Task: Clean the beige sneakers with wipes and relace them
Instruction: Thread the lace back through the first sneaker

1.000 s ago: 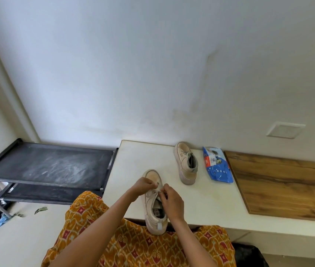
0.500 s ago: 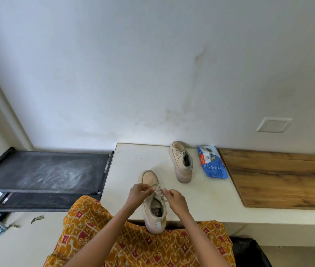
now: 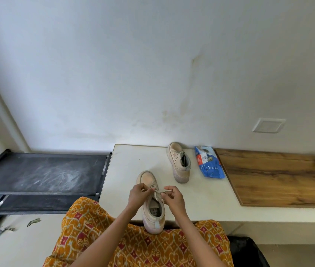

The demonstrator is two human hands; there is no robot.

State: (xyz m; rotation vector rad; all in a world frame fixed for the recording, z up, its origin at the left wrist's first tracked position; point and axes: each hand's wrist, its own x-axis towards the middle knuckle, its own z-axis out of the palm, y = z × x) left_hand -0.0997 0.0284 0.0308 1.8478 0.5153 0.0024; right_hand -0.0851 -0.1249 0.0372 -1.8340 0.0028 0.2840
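A: While the near beige sneaker (image 3: 152,201) sits at 6 o'clock on the smooth white counter (image 3: 129,170), heel over the edge, left hand (image 3: 137,195) and right hand (image 3: 174,197) each pinch a flat lace (image 3: 157,191) end.

B: Count?

A: Two suede-look sneakers; second sneaker (image 3: 178,162) at 1 o'clock. One crinkly blue wipes pack (image 3: 208,164) beside it.
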